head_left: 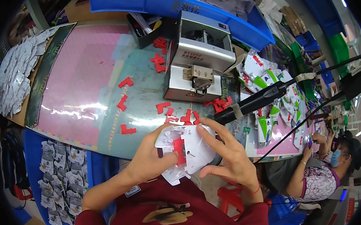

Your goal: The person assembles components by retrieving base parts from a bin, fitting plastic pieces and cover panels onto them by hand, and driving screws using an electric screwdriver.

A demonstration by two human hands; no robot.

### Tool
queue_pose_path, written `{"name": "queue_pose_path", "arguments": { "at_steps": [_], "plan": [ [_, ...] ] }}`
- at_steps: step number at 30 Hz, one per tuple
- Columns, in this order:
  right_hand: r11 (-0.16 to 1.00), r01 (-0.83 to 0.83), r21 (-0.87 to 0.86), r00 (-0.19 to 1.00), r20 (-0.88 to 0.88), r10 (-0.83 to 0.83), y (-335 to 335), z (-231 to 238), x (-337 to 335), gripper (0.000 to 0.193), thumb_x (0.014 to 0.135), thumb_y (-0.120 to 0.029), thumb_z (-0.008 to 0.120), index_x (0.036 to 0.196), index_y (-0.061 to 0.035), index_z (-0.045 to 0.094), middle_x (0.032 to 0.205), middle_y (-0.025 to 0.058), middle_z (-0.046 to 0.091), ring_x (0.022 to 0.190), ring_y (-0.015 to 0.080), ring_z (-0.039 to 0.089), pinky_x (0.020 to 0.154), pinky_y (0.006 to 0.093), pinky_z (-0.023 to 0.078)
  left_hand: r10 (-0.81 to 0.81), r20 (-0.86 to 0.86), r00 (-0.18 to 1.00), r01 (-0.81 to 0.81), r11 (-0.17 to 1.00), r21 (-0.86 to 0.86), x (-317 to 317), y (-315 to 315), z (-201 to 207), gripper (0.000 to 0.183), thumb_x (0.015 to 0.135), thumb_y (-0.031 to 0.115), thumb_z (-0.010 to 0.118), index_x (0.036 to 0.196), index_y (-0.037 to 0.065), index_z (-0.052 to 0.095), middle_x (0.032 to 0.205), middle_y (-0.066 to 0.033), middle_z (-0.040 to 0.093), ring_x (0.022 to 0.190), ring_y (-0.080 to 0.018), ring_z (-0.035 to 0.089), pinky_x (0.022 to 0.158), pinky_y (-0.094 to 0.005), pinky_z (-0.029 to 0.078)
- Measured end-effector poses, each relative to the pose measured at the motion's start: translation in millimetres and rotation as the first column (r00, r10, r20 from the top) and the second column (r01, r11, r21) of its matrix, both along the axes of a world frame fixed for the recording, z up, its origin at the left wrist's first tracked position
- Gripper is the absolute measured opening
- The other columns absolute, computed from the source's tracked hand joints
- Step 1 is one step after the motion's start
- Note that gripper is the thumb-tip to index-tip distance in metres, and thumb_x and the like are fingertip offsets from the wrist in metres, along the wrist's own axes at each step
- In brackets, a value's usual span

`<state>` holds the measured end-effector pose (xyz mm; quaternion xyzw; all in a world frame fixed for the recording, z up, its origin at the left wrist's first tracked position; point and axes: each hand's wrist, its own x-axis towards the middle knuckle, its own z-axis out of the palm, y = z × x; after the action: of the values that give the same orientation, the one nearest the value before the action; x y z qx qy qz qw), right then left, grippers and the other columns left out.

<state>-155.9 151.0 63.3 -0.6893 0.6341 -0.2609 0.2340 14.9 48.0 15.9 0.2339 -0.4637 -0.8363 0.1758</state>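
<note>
My left hand grips a white plastic shell in front of my chest, its thumb pressed on a red plastic piece set inside the shell. The far fingers of that hand are hidden behind the shell. My right hand is spread at the shell's right side; its fingertips reach the upper edge while the thumb stands off the lower right. Just beyond my hands, several loose red L-shaped pieces lie on the table.
A silver machine stands on the table. A black electric screwdriver hangs at the right, before a pile of white and green shells. Blue bins line the back; another person works at the right.
</note>
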Motion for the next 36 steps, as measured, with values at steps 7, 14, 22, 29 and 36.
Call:
{"name": "queue_pose_path", "arguments": {
  "at_steps": [7,14,22,29,36],
  "plan": [
    [0.993,0.018,-0.113,0.996,0.090,-0.008,-2,-12,8,0.077,0.060,-0.029,0.073,0.127,-0.0079,0.040,0.128,0.0186,0.033,0.117,0.0349,0.036,0.095,0.0398,0.033,0.032,-0.047,0.998,-0.036,0.996,-0.080,3,-1,3,0.045,0.069,0.000,0.051,0.113,-0.003,0.042,0.094,-0.0062,0.053,0.085,-0.0097,0.050,0.076,-0.0247,0.042],
    [0.972,0.110,-0.207,0.992,0.088,-0.094,-3,-25,14,0.074,0.052,-0.027,0.076,0.119,-0.0061,0.050,0.123,0.0180,0.039,0.107,0.0314,0.045,0.086,0.0362,0.038,0.061,-0.050,0.997,-0.067,0.988,-0.138,-1,0,-7,0.045,0.069,-0.002,0.051,0.113,-0.003,0.042,0.093,-0.0057,0.053,0.084,-0.0086,0.050,0.074,-0.0233,0.042],
    [0.979,0.102,-0.175,0.993,0.068,-0.092,-1,-21,25,0.071,0.062,-0.014,0.071,0.126,-0.0072,0.041,0.125,0.0196,0.033,0.111,0.0370,0.039,0.090,0.0400,0.037,0.120,0.042,0.992,-0.123,0.990,0.065,-8,6,-11,0.038,0.067,-0.002,0.065,0.103,-0.002,0.052,0.087,-0.0061,0.059,0.074,-0.0103,0.056,0.064,-0.0244,0.047],
    [0.906,0.348,-0.241,0.917,0.290,-0.275,16,-41,-6,0.068,0.065,-0.011,0.070,0.126,-0.0054,0.041,0.127,0.0163,0.036,0.106,0.0255,0.046,0.084,0.0324,0.042,0.082,0.087,0.993,-0.091,0.990,0.108,-11,-1,-26,0.038,0.065,-0.003,0.066,0.100,-0.003,0.054,0.087,-0.0084,0.061,0.074,-0.0140,0.059,0.065,-0.0269,0.049],
    [0.497,0.855,-0.146,0.343,0.879,-0.331,13,-78,-59,0.063,0.081,-0.004,0.055,0.134,-0.0047,0.021,0.123,0.0139,0.041,0.108,0.0189,0.044,0.087,0.0310,0.039,0.164,0.111,0.980,-0.186,0.956,0.227,-9,-8,-40,0.044,0.063,-0.004,0.065,0.105,-0.003,0.050,0.090,-0.0109,0.060,0.078,-0.0190,0.061,0.068,-0.0299,0.050]
  ]
}}
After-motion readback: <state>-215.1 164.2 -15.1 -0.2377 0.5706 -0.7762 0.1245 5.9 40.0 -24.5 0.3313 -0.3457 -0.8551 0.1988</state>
